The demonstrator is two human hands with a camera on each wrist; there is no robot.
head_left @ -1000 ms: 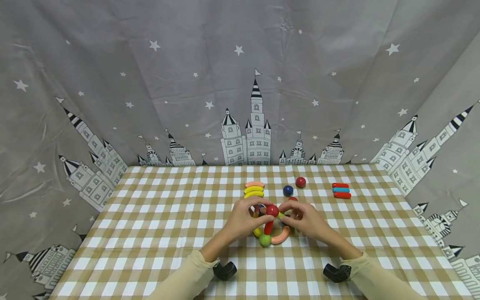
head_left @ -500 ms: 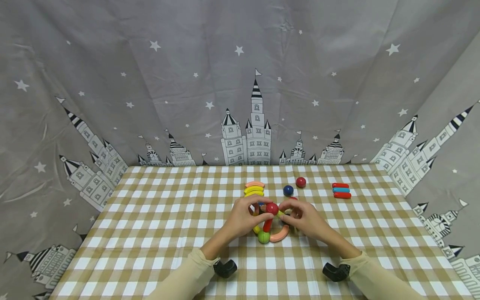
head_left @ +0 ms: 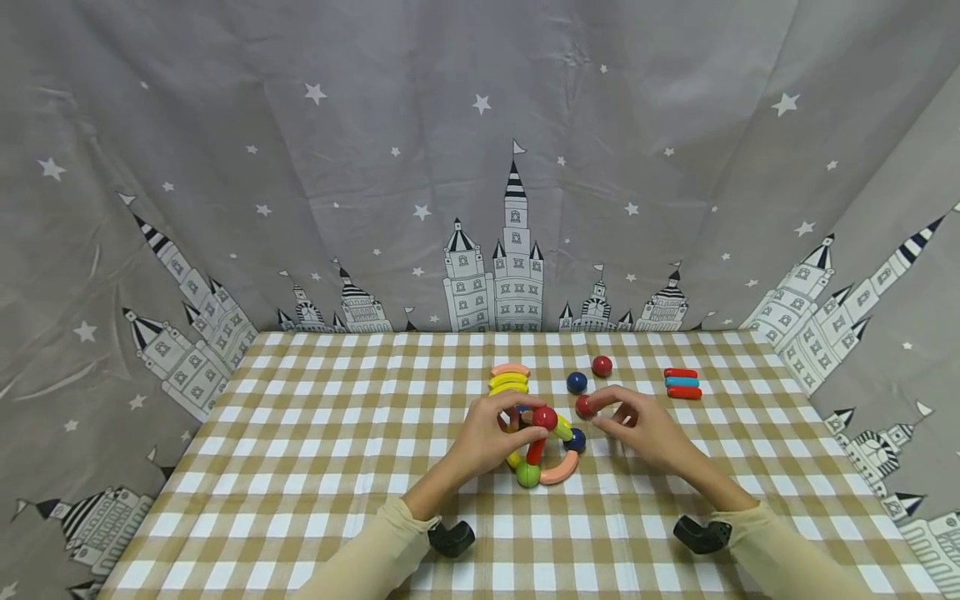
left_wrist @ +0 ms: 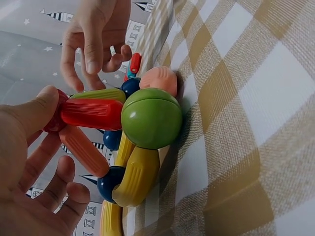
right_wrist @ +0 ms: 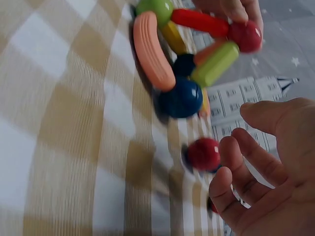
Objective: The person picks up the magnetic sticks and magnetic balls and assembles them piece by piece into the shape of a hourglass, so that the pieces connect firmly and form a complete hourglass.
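Note:
A small pyramid of magnetic balls and rods stands on the cloth. My left hand (head_left: pixel 491 433) pinches the red ball (left_wrist: pixel 55 110) at its peak between thumb and fingers. From that ball a red rod (left_wrist: pixel 93 113), an orange rod (left_wrist: pixel 84 151) and a light green rod (right_wrist: pixel 215 64) slope down. The base has a green ball (left_wrist: pixel 151 119), dark blue balls, a curved salmon rod (right_wrist: pixel 151 51) and a curved yellow rod (left_wrist: pixel 138 177). My right hand (head_left: pixel 637 421) holds nothing; its parted fingertips are close beside a loose red ball (right_wrist: pixel 204 154).
Behind the pyramid lie curved yellow and salmon rods (head_left: pixel 509 379). A loose blue ball (head_left: pixel 577 382) and another red ball (head_left: pixel 602 366) sit farther back. Straight red and blue rods (head_left: pixel 682 382) lie in a row at the right. A checked cloth (head_left: pixel 337 450) covers the table.
My right hand has left the light green rod and moved right and back to the loose red ball. My left hand has kept its pinch on the top ball.

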